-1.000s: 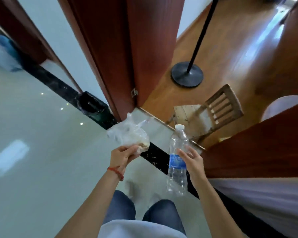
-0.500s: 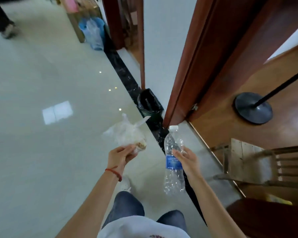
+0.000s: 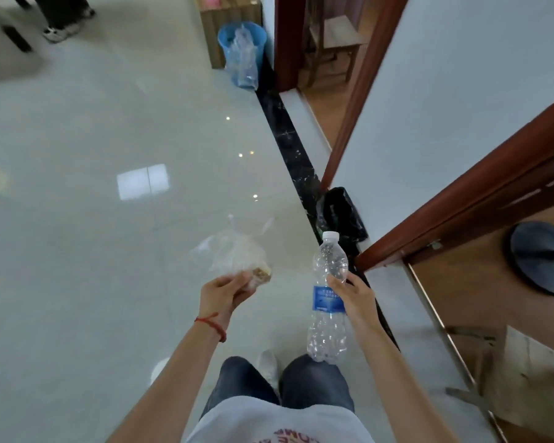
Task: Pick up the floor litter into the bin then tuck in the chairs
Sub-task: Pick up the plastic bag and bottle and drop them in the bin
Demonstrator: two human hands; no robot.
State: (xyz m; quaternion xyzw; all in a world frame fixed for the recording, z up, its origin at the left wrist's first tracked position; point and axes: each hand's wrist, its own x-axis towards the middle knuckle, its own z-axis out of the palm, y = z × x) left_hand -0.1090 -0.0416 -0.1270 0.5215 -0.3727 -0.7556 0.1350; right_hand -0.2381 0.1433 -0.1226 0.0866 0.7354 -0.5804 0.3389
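Left hand: the left hand (image 3: 225,292) is curled, fingers and thumb pinching the bottom of a clear crumpled plastic bag (image 3: 234,254) with brownish crumbs inside; a thin red string bracelet (image 3: 212,324) circles the wrist.
Right hand: the right hand (image 3: 354,294) is wrapped around the middle of a clear empty plastic bottle with a white cap and blue label (image 3: 328,302), fingers closed on the label area.
Bottle: upright, cap up, its base hanging just above the person's knee in dark jeans (image 3: 314,383).
Bag: held up over the glossy pale tiled floor (image 3: 93,251), its knotted ears pointing away from the person.
Black bin: a small bin lined with a black plastic bag (image 3: 343,215) stands on the floor against the white wall, just beside the red-brown wooden door frame (image 3: 467,199), a little beyond the bottle.
Blue bin: a round blue plastic bin with a clear liner (image 3: 243,52) stands farther off along the same wall, beside a cardboard box (image 3: 229,14).
Right edge: a round dark stand base (image 3: 541,257) sits on the wooden floor past the doorway.
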